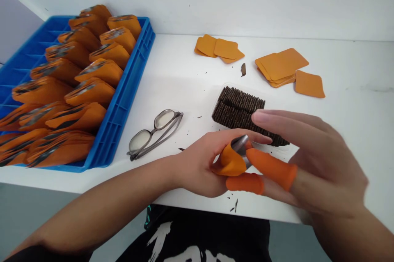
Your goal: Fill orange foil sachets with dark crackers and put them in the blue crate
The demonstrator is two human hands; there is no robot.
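Note:
My left hand (205,165) is closed around a small orange pouch (231,162), curled so that its silvery inside shows at the open end. My right hand (329,167) wears orange finger cots (272,167) on the thumb and one finger; these pinch at the pouch's right edge, while the other fingers stretch out above. Just beyond both hands lies a clear plastic tray (213,115) holding closely packed rows of thin dark brown pieces (238,108). My right hand and left index finger hide part of this tray.
Flat orange pieces (226,48) and a second stack (281,65) lie at the back. Eyeglasses (154,132) rest left of my hands. A blue crate (115,126) at the left holds many filled orange pouches (92,89). Dark scraps (243,70) dot the white table (172,73).

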